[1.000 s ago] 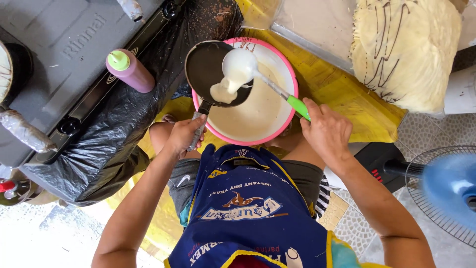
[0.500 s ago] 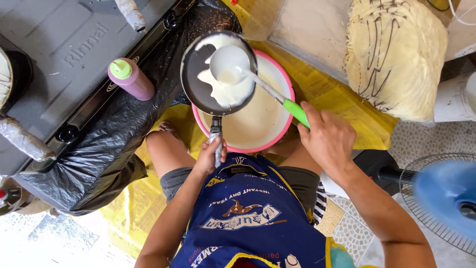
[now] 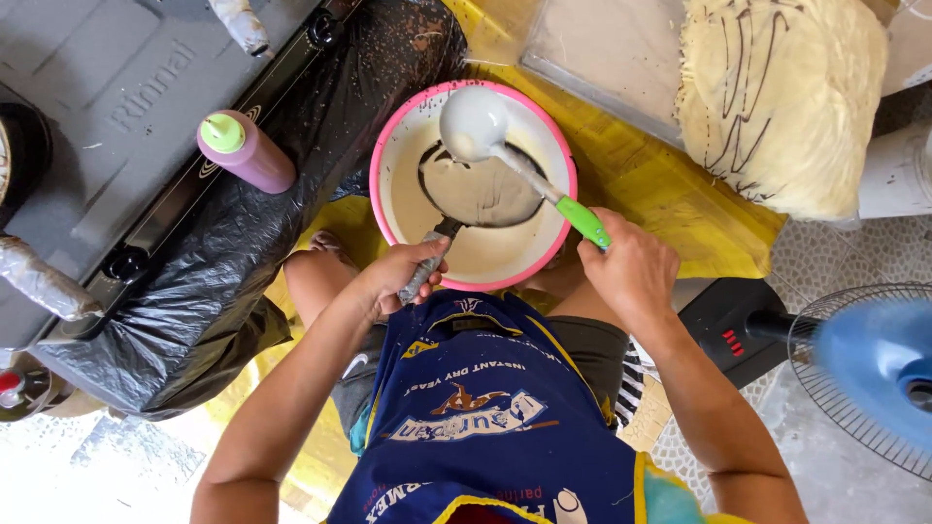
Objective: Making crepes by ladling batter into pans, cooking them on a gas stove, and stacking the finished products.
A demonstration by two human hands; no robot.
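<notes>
Head view: hands grip pan (image 3: 481,189) handle and ladle (image 3: 515,155) inside bowl rim (image 3: 388,146).

fan (image 3: 874,374) cut off at right edge (blades blurred), pan handle (image 3: 419,277) perhaps hidden in left hand (image 3: 403,275)

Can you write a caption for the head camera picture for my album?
Left hand tilts a small dark pan over a pink-rimmed batter bowl while right hand holds a green-handled ladle.
</notes>
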